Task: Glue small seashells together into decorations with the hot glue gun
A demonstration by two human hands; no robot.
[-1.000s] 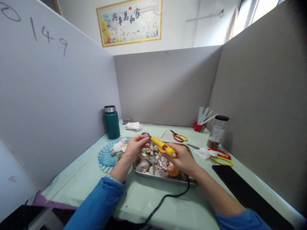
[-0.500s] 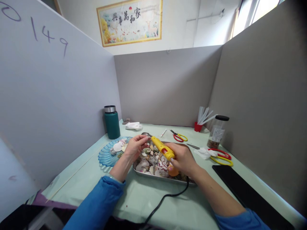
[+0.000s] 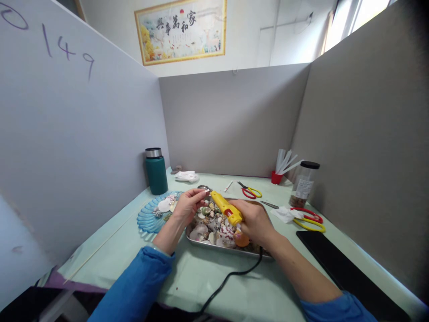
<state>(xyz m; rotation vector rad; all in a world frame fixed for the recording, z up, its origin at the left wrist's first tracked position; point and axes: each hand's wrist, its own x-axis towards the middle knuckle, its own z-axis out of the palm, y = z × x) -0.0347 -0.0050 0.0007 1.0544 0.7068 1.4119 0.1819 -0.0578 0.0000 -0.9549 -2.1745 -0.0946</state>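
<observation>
My right hand [image 3: 255, 222] grips a yellow glue gun [image 3: 226, 207] over a metal tray [image 3: 231, 250] full of several seashells; its black cord [image 3: 231, 277] trails toward me. The gun's tip points at my left hand [image 3: 188, 204], whose fingers pinch a small pale shell [image 3: 205, 191] just above the tray's left end. A blue glass plate [image 3: 149, 218] with a few shells lies to the left of that hand.
A teal flask [image 3: 156, 171] stands at the back left. Red-and-yellow scissors [image 3: 250, 191] lie behind the tray, and another pair [image 3: 310, 219] lies right. A red cup of sticks [image 3: 277, 176], a jar [image 3: 303, 184] and a black slab [image 3: 338, 268] sit right. Partition walls enclose the desk.
The glue gun and my right hand have shifted slightly left and steepened, bringing the nozzle closer to the shell in my left fingers. The left hand has hardly moved.
</observation>
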